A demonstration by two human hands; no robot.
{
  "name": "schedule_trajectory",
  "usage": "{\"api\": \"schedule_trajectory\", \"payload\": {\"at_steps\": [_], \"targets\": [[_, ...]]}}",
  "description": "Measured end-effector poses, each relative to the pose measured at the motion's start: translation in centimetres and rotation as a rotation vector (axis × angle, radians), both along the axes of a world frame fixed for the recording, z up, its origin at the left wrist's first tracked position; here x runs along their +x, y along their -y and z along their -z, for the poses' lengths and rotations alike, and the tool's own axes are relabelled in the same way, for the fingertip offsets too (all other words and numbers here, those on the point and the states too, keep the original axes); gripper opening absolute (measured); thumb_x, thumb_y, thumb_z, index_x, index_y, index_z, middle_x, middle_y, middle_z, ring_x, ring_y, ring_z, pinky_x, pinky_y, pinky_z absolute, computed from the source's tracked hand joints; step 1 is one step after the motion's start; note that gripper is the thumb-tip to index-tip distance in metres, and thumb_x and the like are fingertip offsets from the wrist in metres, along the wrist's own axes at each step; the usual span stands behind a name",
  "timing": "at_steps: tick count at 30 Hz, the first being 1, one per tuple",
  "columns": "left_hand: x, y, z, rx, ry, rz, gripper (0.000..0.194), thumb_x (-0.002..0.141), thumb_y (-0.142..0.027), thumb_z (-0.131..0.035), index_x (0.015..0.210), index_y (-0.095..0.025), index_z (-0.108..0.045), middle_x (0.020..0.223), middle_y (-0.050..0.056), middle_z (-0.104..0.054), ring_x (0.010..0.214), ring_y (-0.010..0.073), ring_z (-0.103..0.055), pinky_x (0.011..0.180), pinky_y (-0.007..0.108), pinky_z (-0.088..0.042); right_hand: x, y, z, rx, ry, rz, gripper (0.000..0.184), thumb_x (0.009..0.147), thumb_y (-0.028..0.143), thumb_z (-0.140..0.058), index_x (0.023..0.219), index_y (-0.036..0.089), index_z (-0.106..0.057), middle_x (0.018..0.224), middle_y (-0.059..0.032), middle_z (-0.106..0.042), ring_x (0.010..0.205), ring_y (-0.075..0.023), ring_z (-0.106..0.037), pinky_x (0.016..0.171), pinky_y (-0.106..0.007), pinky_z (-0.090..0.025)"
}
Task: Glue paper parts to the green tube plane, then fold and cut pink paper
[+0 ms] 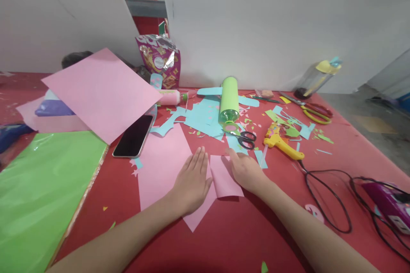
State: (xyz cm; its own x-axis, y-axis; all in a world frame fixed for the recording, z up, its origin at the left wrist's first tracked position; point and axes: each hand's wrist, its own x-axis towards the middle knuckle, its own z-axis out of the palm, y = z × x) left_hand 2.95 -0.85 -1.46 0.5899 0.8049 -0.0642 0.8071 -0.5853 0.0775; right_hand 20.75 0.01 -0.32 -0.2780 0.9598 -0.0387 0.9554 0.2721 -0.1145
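My left hand (194, 179) lies flat, fingers stretched out, on a large sheet of pink paper (163, 158) and up against a smaller piece. That smaller piece of pink paper (224, 183) curves up off the red table between my hands. At its right edge my right hand (246, 170) grips it, the fingertips somewhat blurred. Black-handled scissors (246, 140) rest just beyond the right hand, on light blue paper (205, 113). A green paper-wrapped plastic bottle (229, 100) lies on that blue paper, one blue strip by its side.
A yellow glue gun (283, 145) trails a black cord (341, 222) toward a purple power strip (387, 207) at right. Larger scissors (315, 113) and a clear bottle (318, 79) are behind. At left are a phone (134, 136), a tilted pink sheet (105, 89) and green paper (48, 196).
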Motion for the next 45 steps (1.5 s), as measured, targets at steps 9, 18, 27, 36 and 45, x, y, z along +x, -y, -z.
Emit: {"api": "schedule_trajectory", "payload": {"at_steps": [9,18,27,36,45], "targets": [[0.1,-0.2,0.2,0.048,0.0,-0.004,0.051,0.087,-0.028,-0.024,0.127,0.002,-0.032,0.136,0.02,-0.027,0.127,0.0282,-0.022,0.101,0.041,-0.028,0.2,0.1,-1.2,-0.13,-0.494,0.168,0.034,0.075,0.02,-0.041,0.109,0.015,-0.04,0.047,0.0091,-0.039,0.046,-0.0133,-0.044,0.05,-0.022,-0.032],[-0.2,-0.8,0.4,0.053,0.014,0.055,0.046,0.086,-0.015,-0.02,0.125,0.004,-0.036,0.134,0.019,-0.032,0.125,0.0267,-0.028,0.101,0.04,-0.029,0.1,-0.1,0.9,0.104,-0.418,0.16,0.028,0.079,0.021,-0.039,0.105,0.014,-0.047,0.06,-0.0013,-0.055,0.057,-0.0179,-0.054,0.053,-0.025,-0.037],[-0.2,-0.4,0.0,-0.032,0.03,0.01,0.058,0.085,-0.034,-0.026,0.132,0.0,-0.023,0.14,0.016,-0.017,0.129,0.0255,-0.013,0.104,0.041,-0.022,-0.5,0.3,0.6,0.106,-0.152,0.185,0.027,0.087,0.025,-0.03,0.105,0.015,-0.048,0.062,-0.0061,-0.063,0.054,-0.0183,-0.058,0.046,-0.023,-0.03],[-0.1,-0.5,-0.2,-0.062,-0.01,0.004,0.059,0.086,-0.035,-0.024,0.133,0.001,-0.02,0.141,0.016,-0.013,0.13,0.0255,-0.01,0.105,0.041,-0.02,0.1,0.2,0.3,0.006,-0.314,0.188,0.028,0.085,0.026,-0.029,0.104,0.014,-0.045,0.05,-0.0003,-0.053,0.044,-0.0176,-0.05,0.045,-0.024,-0.027],[-0.2,-0.4,0.0,-0.043,0.018,-0.002,0.057,0.085,-0.033,-0.025,0.132,0.0,-0.022,0.141,0.016,-0.017,0.13,0.0249,-0.013,0.105,0.04,-0.02,0.9,1.1,-1.1,-0.081,-0.492,0.191,0.031,0.077,0.019,-0.037,0.107,0.017,-0.038,0.045,0.0087,-0.038,0.044,-0.0146,-0.042,0.051,-0.023,-0.033]]}}
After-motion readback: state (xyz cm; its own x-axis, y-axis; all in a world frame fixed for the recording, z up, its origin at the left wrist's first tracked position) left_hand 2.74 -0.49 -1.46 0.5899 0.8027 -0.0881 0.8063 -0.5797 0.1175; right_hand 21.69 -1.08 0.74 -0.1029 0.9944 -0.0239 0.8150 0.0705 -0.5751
